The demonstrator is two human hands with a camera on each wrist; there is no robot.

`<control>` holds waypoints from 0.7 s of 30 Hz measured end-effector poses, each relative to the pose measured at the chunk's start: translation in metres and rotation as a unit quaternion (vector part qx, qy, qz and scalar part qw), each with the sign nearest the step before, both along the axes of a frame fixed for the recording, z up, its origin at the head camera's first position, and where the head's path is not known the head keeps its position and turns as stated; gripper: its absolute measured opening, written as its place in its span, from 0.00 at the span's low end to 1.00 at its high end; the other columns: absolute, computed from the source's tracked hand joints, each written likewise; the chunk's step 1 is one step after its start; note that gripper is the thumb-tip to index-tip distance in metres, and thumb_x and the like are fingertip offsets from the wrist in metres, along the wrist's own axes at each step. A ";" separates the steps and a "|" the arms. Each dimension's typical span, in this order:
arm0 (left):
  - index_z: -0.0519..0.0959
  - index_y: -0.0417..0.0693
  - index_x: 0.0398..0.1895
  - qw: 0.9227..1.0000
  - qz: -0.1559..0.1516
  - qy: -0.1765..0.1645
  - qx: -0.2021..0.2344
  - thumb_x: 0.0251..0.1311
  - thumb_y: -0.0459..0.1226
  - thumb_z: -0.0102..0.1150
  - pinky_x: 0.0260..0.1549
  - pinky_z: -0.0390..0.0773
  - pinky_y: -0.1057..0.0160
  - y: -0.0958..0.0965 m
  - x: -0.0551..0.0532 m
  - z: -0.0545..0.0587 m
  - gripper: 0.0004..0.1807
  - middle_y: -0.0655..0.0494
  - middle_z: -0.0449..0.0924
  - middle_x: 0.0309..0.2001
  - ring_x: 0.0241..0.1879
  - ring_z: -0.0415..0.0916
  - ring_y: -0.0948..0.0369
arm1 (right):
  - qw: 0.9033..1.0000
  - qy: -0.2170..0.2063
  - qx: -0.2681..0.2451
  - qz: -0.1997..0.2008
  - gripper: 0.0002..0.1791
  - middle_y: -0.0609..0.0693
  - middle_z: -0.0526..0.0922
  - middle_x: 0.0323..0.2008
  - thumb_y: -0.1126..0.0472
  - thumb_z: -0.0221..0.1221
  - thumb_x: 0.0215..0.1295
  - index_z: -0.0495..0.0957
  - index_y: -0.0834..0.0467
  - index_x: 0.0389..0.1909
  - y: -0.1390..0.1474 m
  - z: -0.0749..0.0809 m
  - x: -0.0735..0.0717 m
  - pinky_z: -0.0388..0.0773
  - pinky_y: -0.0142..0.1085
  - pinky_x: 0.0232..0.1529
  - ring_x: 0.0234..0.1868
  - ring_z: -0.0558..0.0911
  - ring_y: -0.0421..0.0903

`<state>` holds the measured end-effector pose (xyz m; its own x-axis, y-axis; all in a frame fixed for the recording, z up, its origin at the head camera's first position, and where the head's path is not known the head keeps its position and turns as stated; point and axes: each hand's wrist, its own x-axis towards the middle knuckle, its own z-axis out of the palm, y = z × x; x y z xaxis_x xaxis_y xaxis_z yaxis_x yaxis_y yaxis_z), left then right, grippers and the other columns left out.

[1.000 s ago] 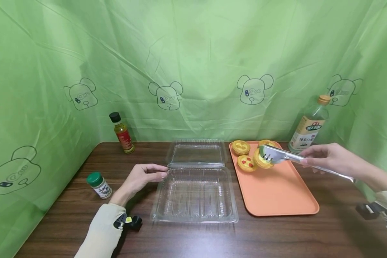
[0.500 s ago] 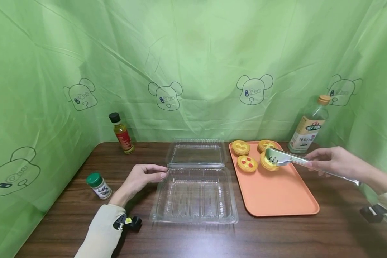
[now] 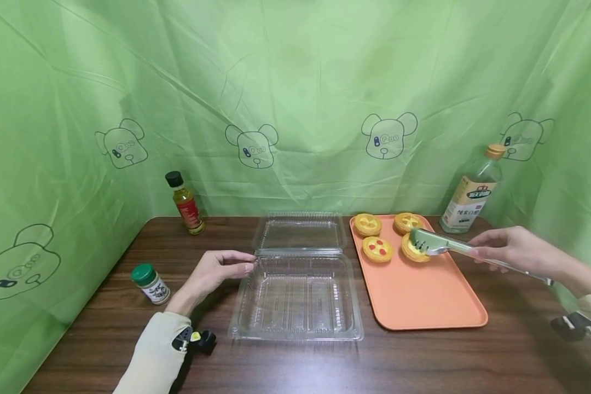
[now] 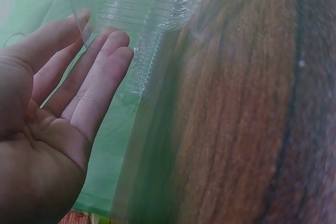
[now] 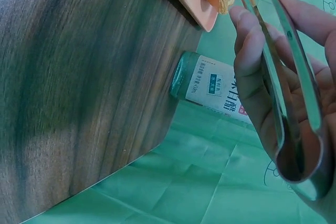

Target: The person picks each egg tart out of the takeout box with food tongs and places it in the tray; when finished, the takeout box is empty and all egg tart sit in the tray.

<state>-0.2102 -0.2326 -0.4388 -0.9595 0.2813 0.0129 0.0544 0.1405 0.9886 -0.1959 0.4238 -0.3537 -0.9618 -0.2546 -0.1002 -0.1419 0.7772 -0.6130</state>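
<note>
My right hand (image 3: 517,251) holds metal serving tongs (image 3: 455,246), whose slotted head lies over an egg tart (image 3: 413,254) on the orange tray (image 3: 433,301). In the right wrist view, the thumb and fingers press on both arms of the tongs (image 5: 307,90). Beside that tart sit a tart with red dots (image 3: 377,250) and two more tarts along the tray's far edge. My left hand (image 3: 216,273) pinches the back left corner of a clear plastic clamshell box (image 3: 295,336), its lid (image 3: 300,234) folded back. The left wrist view shows the box edge between thumb and fingers.
A bottle with an orange cap (image 3: 468,197) stands behind the tray's right side. On the left are a small bottle with a black cap (image 3: 189,208) and a green-capped jar (image 3: 151,284). A green curtain (image 3: 315,98) surrounds the wooden table (image 3: 216,364).
My right hand has moved slightly right with the tongs, and the tart under them has shifted right, away from the red-dotted tart. My left hand has stayed at the box.
</note>
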 end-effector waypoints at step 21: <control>0.88 0.34 0.54 1.000 0.004 -0.002 -0.008 0.64 0.34 0.76 0.50 0.88 0.56 0.000 0.000 0.000 0.18 0.43 0.89 0.51 0.47 0.88 0.56 | 1.000 -0.008 0.022 0.004 0.23 0.50 0.89 0.35 0.56 0.63 0.78 0.80 0.71 0.60 0.003 0.000 -0.006 0.86 0.41 0.26 0.27 0.84 0.47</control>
